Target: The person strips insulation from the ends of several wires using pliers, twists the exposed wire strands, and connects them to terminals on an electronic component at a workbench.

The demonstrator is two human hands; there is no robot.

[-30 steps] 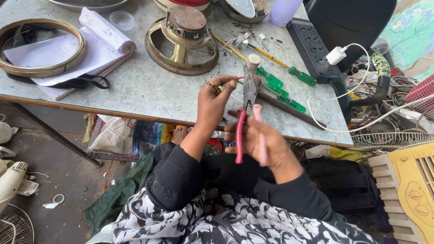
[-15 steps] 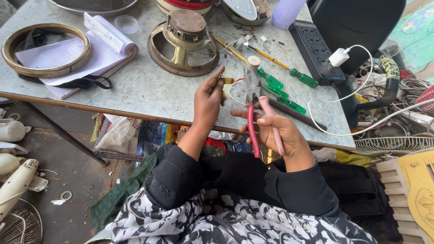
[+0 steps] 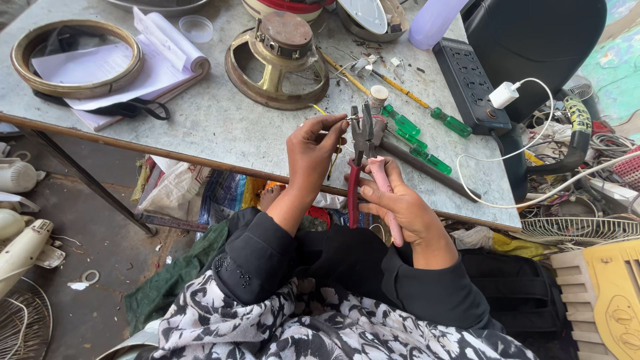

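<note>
Red-handled pliers (image 3: 362,150) gripped in right hand (image 3: 400,207), left hand (image 3: 313,150) pinching thin wire (image 3: 348,119) at jaws

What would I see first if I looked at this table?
Two hands at the table's near edge: the right hand holds red-handled pliers, and the left hand pinches a small metal piece at their tip. Behind them sits a big brass-coloured speaker frame, with green-handled screwdrivers to the right.

Left of your left hand (image 3: 313,150) the worktop (image 3: 200,127) lies bare and open to pass. Far ahead the speaker frame (image 3: 277,60) blocks you; right of your right hand (image 3: 400,207), green-handled screwdrivers (image 3: 420,133) and the black power strip (image 3: 470,83) crowd the way.
</note>
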